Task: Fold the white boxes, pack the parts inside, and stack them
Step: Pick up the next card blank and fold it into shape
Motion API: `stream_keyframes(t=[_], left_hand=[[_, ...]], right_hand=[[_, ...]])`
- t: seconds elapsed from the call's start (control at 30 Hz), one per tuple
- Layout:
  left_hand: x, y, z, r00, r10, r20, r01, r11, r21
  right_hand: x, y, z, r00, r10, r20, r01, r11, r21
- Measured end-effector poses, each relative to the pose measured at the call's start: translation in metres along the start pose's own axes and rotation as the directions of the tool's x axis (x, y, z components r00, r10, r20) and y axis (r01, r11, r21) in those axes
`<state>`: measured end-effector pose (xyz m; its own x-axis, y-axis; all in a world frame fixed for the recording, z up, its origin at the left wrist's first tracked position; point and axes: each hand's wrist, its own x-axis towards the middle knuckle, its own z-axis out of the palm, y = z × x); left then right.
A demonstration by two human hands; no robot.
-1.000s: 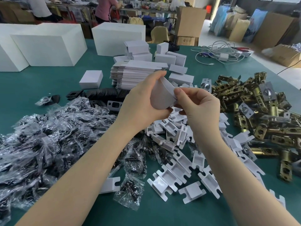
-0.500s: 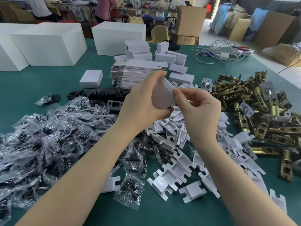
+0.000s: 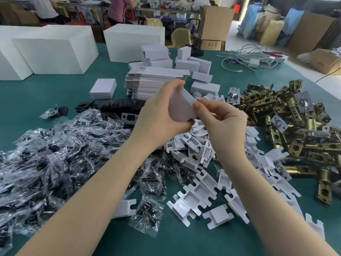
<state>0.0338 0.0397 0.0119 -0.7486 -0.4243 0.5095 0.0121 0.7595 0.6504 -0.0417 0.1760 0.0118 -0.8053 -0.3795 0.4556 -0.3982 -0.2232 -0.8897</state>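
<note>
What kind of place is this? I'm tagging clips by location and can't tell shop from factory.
Most likely a small packing workshop or warehouse: a stack of flat white box blanks, a heap of brass latch parts, bagged screws on one green table, brown cartons behind.

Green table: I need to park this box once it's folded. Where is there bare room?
Bare table lies between the big white blocks, the small closed box and the bagged screws; more at the near edge. Crowded: inserts and latches.
</note>
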Motion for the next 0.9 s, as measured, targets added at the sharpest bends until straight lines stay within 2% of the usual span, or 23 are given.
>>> stream_keyframes(t=[0.2,0.47,0.8,0.9], left_hand=[[0.001,-0.002,-0.005,0.997,-0.045,0.055,0.048,0.997,-0.065],[-0.004,-0.002,0.007,0.999,-0.016,0.040,0.012,0.996,0.090],[-0.007,-0.003,0.015,0.999,-0.019,0.049,0.015,0.997,0.078],[-0.005,-0.004,0.014,0.997,-0.053,0.058,0.051,0.998,0.030]], right_hand=[[0.001,-0.001,-0.001,0.998,-0.037,0.048,0.039,0.998,-0.044],[0.000,0.010,0.000,0.995,0.092,-0.042,-0.095,0.994,-0.054],[-0.001,0.012,0.000,0.991,0.102,-0.086,-0.107,0.992,-0.066],[-0.001,0.010,0.001,0.995,0.063,-0.078,-0.070,0.993,-0.093]])
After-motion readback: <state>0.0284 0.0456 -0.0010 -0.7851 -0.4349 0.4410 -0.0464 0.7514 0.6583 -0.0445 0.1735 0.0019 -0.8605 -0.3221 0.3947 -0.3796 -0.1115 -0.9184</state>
